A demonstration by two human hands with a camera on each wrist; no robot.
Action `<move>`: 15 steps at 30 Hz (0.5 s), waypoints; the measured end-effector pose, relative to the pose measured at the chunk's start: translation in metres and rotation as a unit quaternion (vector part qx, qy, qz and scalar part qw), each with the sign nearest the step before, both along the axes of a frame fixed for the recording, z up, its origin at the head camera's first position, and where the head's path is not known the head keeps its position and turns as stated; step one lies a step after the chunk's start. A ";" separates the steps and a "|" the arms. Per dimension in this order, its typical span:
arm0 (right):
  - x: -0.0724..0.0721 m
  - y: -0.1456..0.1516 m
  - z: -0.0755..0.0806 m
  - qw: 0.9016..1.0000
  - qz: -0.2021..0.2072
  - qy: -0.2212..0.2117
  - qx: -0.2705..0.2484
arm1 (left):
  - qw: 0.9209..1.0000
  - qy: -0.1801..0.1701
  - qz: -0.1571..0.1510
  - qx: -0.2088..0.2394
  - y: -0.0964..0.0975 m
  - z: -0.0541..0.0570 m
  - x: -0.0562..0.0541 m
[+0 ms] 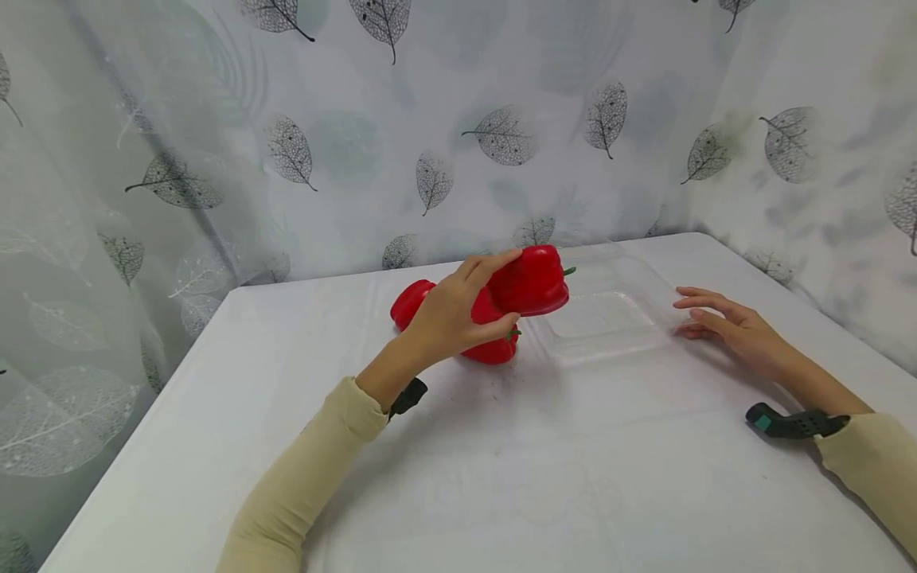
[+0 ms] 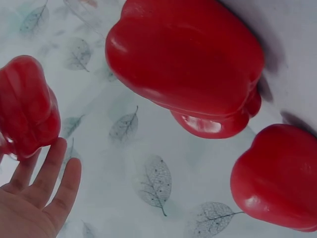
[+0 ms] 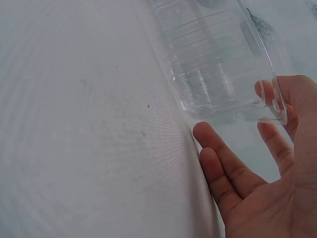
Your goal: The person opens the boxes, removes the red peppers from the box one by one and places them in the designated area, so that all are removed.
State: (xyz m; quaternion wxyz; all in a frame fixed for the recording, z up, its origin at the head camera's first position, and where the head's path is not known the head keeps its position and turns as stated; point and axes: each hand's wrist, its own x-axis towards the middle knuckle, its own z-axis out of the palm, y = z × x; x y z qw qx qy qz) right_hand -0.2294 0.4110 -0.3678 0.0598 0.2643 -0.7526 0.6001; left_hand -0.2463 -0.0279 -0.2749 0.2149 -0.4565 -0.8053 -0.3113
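In the head view my left hand [image 1: 447, 314] grips a red bell pepper [image 1: 533, 280] between thumb and fingers, lifted above the table, green stem pointing right. That held pepper [image 2: 198, 59] fills the top of the left wrist view. More red peppers lie below and behind the hand: one pepper [image 1: 410, 304] to its left, another pepper [image 1: 494, 350] under it. To the right is a clear plastic container [image 1: 609, 342] on the table. My right hand [image 1: 738, 330] is beside its right edge, fingers loosely spread; its fingertips [image 3: 265, 91] overlap the container's rim [image 3: 283, 106].
A white cloth covers the table [image 1: 537, 477]. Leaf-patterned curtains [image 1: 430, 119] hang behind it and along both sides. A dark band [image 1: 788, 422] is strapped round the right wrist, and another dark band [image 1: 408, 396] is round the left.
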 end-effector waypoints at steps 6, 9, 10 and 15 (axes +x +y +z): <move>0.002 -0.001 0.001 1.000 -0.016 0.000 0.014 | 1.000 0.007 0.005 -0.002 -0.007 -0.002 -0.003; 0.002 -0.002 0.002 0.999 -0.026 -0.001 0.025 | 1.000 0.006 0.008 -0.005 -0.010 -0.003 -0.003; 0.002 -0.002 0.002 0.999 -0.029 -0.001 0.029 | 1.000 0.006 0.009 -0.007 -0.011 -0.003 -0.004; 0.002 -0.002 0.002 0.998 -0.038 0.002 0.042 | 1.000 0.010 0.013 -0.014 -0.018 -0.004 -0.004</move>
